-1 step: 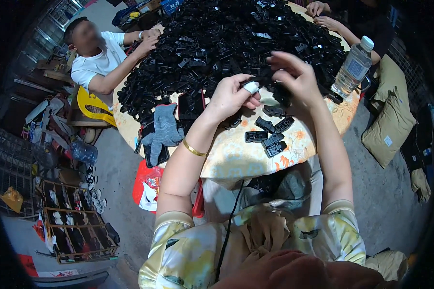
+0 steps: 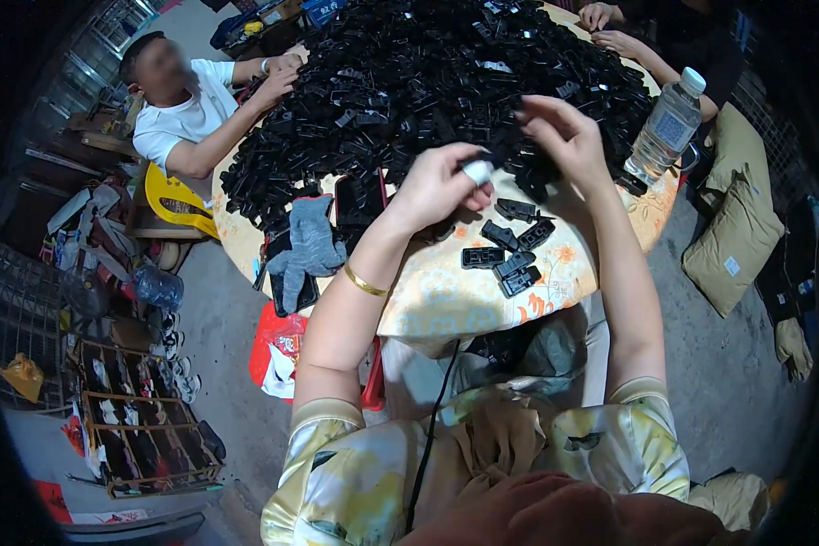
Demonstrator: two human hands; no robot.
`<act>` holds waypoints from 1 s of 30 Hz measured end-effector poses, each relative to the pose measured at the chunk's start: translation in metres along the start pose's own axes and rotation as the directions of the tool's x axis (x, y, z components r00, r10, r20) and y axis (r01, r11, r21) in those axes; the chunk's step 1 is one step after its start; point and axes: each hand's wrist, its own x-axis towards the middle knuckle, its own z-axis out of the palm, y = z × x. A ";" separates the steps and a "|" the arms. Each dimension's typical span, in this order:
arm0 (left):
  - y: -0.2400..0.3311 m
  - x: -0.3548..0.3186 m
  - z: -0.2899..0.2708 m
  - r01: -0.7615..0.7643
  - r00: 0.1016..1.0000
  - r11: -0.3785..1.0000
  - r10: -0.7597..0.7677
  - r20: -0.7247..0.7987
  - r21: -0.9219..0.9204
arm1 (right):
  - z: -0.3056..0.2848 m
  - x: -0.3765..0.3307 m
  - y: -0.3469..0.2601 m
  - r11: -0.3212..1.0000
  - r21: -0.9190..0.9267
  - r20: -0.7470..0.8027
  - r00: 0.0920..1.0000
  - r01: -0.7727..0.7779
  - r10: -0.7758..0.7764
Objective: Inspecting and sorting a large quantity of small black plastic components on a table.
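My left hand (image 2: pixel 441 187), with a white wrap (image 2: pixel 476 171) on one digit, is at the near edge of a large heap of black plastic parts (image 2: pixel 400 100). Its fingers are curled in; what they may hold is lost against the dark heap. To its right, my right hand (image 2: pixel 569 150) hovers over the heap's edge, thumb and fingers apart, with no part visible in it. Below the hands, several black rectangular parts (image 2: pixel 517 268) with moulded recesses lie in a loose group on the patterned tablecloth (image 2: pixel 446 314).
A clear bottle (image 2: pixel 669 127) with a pale cap stands at the table's right. Left of my left forearm lies a grey glove (image 2: pixel 311 238). A co-worker in a white shirt (image 2: pixel 184 123) sits far left; another person's hands (image 2: pixel 614 41) are far right. Stuffed beige sacks (image 2: pixel 733 237) stand on the floor.
My hands have drawn slightly apart, and the right fingers have shifted a little to the right. The dark bit seen between the hands no longer shows there.
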 end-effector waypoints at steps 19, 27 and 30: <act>-0.023 0.011 0.019 -0.140 0.959 0.297 0.276 0.055 0.945 | -0.004 -0.011 -0.010 0.637 -0.761 0.378 0.881 0.121 0.285; -0.021 0.018 0.006 -0.037 0.945 0.982 0.095 -0.314 0.186 | 0.000 -0.001 -0.011 0.939 0.029 0.122 0.934 -0.342 0.336; -0.015 0.019 0.006 -0.130 0.948 0.984 0.086 -0.307 -0.124 | 0.002 -0.002 -0.009 0.879 0.200 0.252 0.890 -0.433 0.381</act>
